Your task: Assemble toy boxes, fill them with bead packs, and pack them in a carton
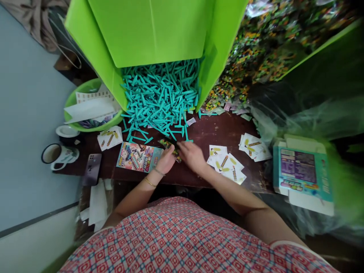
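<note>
While a heap of teal plastic sticks (160, 96) spills from a bright green bin (153, 34) onto the dark wooden worktop (216, 131), a person's left hand (166, 159) and right hand (193, 155) meet at the near edge of the heap, both closed in a grip on a small multicoloured packet (170, 146) held between them just above the wood. A printed colour card (139, 156) lies just beside the left hand; loose white cards with yellow shapes (226, 163) lie near the right wrist. Farther left sit a phone (92, 168), a mug (57, 155) and a green basin (91, 108); a teal carton (303, 174) rests far right
</note>
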Action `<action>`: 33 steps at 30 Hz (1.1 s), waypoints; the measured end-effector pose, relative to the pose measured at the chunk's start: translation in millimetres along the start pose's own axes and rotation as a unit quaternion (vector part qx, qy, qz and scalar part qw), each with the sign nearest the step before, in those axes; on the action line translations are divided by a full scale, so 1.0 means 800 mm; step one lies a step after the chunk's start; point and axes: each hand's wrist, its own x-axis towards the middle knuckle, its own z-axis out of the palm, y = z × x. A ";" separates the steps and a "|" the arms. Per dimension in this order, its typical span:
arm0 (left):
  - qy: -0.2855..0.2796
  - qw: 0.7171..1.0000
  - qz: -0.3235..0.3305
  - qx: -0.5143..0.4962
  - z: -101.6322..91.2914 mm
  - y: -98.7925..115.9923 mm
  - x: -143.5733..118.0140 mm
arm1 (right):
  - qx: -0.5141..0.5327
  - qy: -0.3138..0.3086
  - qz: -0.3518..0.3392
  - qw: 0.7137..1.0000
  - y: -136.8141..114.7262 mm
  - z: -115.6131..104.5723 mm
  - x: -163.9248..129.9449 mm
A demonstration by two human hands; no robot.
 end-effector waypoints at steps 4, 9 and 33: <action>0.002 1.000 -0.031 0.000 -0.003 0.010 0.000 | 0.037 -0.083 -0.009 0.996 -0.009 0.007 -0.014; -0.008 0.989 -0.151 -0.005 0.005 0.000 0.014 | -0.070 -0.140 0.106 0.982 0.031 0.015 0.013; 0.015 0.995 -0.095 0.019 -0.027 -0.008 -0.059 | 0.080 -0.160 -0.157 0.971 -0.040 -0.033 -0.078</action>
